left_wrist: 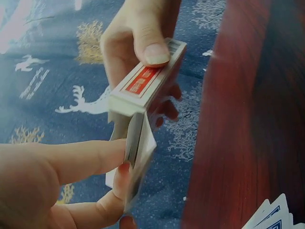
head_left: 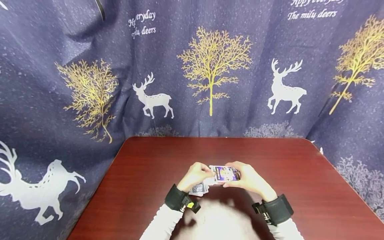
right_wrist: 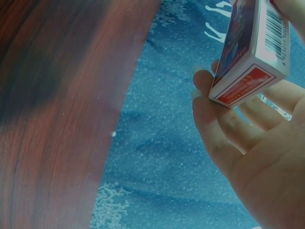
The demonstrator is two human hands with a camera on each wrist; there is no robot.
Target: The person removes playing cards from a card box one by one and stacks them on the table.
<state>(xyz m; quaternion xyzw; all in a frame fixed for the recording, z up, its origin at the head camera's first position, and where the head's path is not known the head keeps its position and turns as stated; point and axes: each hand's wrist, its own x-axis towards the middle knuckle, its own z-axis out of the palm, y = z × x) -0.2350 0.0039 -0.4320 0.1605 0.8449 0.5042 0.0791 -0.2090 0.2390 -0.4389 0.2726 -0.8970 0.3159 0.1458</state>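
Two hands work a card box over the red-brown surface [head_left: 150,173].

The left hand [head_left: 194,176] has its grip pinching the cards [left_wrist: 136,157] sticking out of the box's open end. The right hand [head_left: 250,180] has its grip curled round the card box [head_left: 225,174], held up just above the surface. If the pinch slips, I think cards could spill. More loose cards [head_left: 198,189] lie under the left hand. A deer curtain [head_left: 90,83] hangs behind.
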